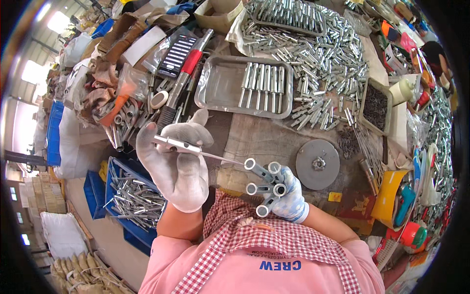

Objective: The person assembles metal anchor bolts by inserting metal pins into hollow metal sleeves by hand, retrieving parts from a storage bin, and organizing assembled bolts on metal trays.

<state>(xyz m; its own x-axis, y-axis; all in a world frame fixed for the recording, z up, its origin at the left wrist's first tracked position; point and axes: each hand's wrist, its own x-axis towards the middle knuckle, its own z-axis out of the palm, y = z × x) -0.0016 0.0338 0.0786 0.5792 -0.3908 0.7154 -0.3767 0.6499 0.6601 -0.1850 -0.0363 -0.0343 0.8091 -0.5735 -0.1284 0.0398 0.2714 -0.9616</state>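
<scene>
My left hand (pixel 182 174), in a whitish glove, is closed around a short slotted metal tube (pixel 177 145). A thin rod (pixel 223 159) sticks out of the tube's right end and points toward the pieces in my other hand. My right hand (pixel 294 198), in a white and blue glove, grips a bunch of several slotted metal tubes (pixel 259 171). Their round open ends face up and left. Beyond both hands lies a metal tray (pixel 210 90), with several tubes on thin shafts (pixel 262 81) lined up in its right half.
Loose metal tubes (pixel 313 61) are heaped at the far right. A grey disc (pixel 318 164) lies right of my right hand, near a container of small dark parts (pixel 376 107). A phone (pixel 177 56) lies at the far left. Blue bins (pixel 113 196) with metal pieces stand at left.
</scene>
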